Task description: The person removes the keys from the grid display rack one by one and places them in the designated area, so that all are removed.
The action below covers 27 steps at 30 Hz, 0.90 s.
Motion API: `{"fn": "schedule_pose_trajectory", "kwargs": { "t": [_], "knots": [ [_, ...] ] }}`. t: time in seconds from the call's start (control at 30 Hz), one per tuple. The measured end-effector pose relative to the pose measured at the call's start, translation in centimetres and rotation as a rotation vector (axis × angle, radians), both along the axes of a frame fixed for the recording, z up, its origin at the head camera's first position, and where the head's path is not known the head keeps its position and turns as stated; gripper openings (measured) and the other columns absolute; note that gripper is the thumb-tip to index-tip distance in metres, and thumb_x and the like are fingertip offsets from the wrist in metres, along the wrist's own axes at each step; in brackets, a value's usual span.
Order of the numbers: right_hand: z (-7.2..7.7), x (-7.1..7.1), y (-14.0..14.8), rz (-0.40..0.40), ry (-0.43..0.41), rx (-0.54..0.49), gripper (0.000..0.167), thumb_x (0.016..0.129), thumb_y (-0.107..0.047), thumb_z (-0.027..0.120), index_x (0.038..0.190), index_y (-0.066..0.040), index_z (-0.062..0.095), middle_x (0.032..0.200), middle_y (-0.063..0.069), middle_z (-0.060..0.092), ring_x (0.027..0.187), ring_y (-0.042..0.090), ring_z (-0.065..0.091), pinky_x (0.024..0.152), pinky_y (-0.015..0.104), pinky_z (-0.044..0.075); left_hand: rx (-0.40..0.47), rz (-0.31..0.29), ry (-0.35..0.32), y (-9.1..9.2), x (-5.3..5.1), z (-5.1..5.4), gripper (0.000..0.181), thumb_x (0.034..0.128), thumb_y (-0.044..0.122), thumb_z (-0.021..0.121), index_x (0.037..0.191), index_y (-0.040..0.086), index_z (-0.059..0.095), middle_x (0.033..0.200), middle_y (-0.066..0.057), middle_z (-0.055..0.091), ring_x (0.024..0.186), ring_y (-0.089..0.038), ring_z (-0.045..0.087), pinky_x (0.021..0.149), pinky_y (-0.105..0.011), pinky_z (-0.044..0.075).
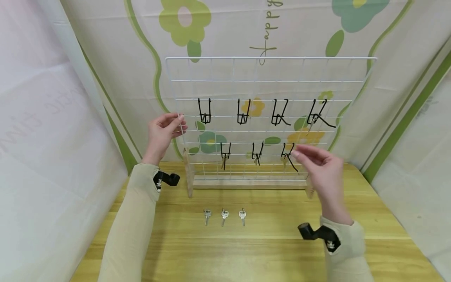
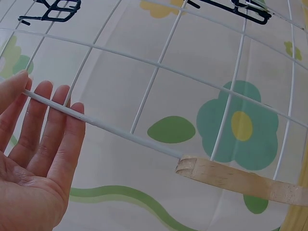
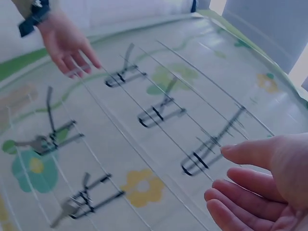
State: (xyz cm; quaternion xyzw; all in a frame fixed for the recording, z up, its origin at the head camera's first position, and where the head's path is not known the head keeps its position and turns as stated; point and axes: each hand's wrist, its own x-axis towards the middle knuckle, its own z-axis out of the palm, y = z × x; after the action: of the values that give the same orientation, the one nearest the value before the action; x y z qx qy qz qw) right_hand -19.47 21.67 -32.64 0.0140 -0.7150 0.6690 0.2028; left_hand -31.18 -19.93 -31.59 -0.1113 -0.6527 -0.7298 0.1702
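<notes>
In the head view, my left hand (image 1: 163, 135) holds the left edge of a white wire grid rack (image 1: 234, 58) between thumb and fingers; in the left wrist view the fingertips (image 2: 74, 113) lie behind the edge wire. My right hand (image 1: 322, 168) is beside the lower right black hook (image 1: 288, 150), its fingers loosely bent and nothing in them. Whether it touches the hook cannot be told. A key (image 1: 284, 161) hangs on that hook. Other keys hang on the lower left hook (image 1: 225, 150), the lower middle hook (image 1: 257, 150) and the upper right hook (image 1: 317, 111).
Three silver keys lie in a row on the wooden table before the rack, the middle key (image 1: 224, 215) among them. The rack stands on a wooden base (image 1: 246, 184). A flowered cloth (image 1: 218, 23) hangs behind. Further upper hooks, such as one at left (image 1: 204, 111), show no key.
</notes>
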Motion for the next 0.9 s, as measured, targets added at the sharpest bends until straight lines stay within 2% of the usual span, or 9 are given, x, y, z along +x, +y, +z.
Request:
{"fn": "schedule_pose_trajectory", "kwargs": {
  "t": [0.1,0.17,0.33,0.5,0.73,0.9],
  "knots": [
    [0.7,-1.2,1.5,-0.018,0.026,-0.146,0.037,0.081,-0.009,0.089,0.114,0.002,0.074,0.104,0.007,0.076,0.087,0.017,0.072,0.078,0.020,0.058,0.002,0.000,-0.002,0.0,0.0,0.0,0.022,0.0929,0.021,0.079,0.109,0.006,0.075,0.095,-0.010,0.075,0.082,-0.022,0.074,0.075,-0.032,0.062],
    [1.0,-2.1,2.5,-0.040,0.048,-0.186,0.037,0.080,-0.008,0.089,0.112,0.003,0.074,0.101,0.006,0.076,0.086,0.016,0.072,0.078,0.021,0.059,0.004,0.000,-0.002,0.1,0.0,0.1,0.022,0.0929,0.021,0.079,0.109,0.006,0.075,0.095,-0.010,0.075,0.082,-0.022,0.074,0.076,-0.032,0.062],
    [1.9,-4.2,4.3,-0.080,0.027,-0.153,0.040,0.080,-0.015,0.090,0.114,0.000,0.075,0.102,0.003,0.075,0.088,0.015,0.071,0.078,0.019,0.058,0.006,0.001,0.002,0.1,0.0,0.1,0.022,0.0929,0.021,0.079,0.108,0.006,0.075,0.095,-0.010,0.075,0.082,-0.022,0.074,0.076,-0.032,0.062],
    [2.7,-5.5,4.8,-0.110,-0.026,-0.062,0.044,0.081,-0.023,0.088,0.119,-0.004,0.075,0.103,-0.003,0.074,0.091,0.011,0.070,0.079,0.014,0.055,0.007,0.006,-0.009,0.0,0.1,0.1,0.022,0.0930,0.021,0.078,0.109,0.006,0.075,0.095,-0.009,0.075,0.082,-0.022,0.074,0.076,-0.032,0.062],
    [3.5,-6.9,5.1,-0.065,0.047,-0.179,0.033,0.081,-0.011,0.087,0.110,0.000,0.076,0.097,0.003,0.074,0.082,0.011,0.073,0.074,0.017,0.058,0.003,0.002,-0.006,0.1,0.0,0.1,0.023,0.0928,0.021,0.079,0.109,0.006,0.074,0.095,-0.010,0.075,0.082,-0.022,0.074,0.076,-0.032,0.062],
    [3.7,-7.4,5.4,-0.062,0.030,-0.145,0.031,0.082,-0.015,0.086,0.109,-0.001,0.077,0.096,0.002,0.075,0.083,0.013,0.073,0.073,0.018,0.059,0.008,-0.001,-0.008,0.1,0.0,0.0,0.022,0.0928,0.021,0.079,0.109,0.006,0.074,0.095,-0.010,0.075,0.082,-0.022,0.074,0.076,-0.033,0.062]
  ]
}}
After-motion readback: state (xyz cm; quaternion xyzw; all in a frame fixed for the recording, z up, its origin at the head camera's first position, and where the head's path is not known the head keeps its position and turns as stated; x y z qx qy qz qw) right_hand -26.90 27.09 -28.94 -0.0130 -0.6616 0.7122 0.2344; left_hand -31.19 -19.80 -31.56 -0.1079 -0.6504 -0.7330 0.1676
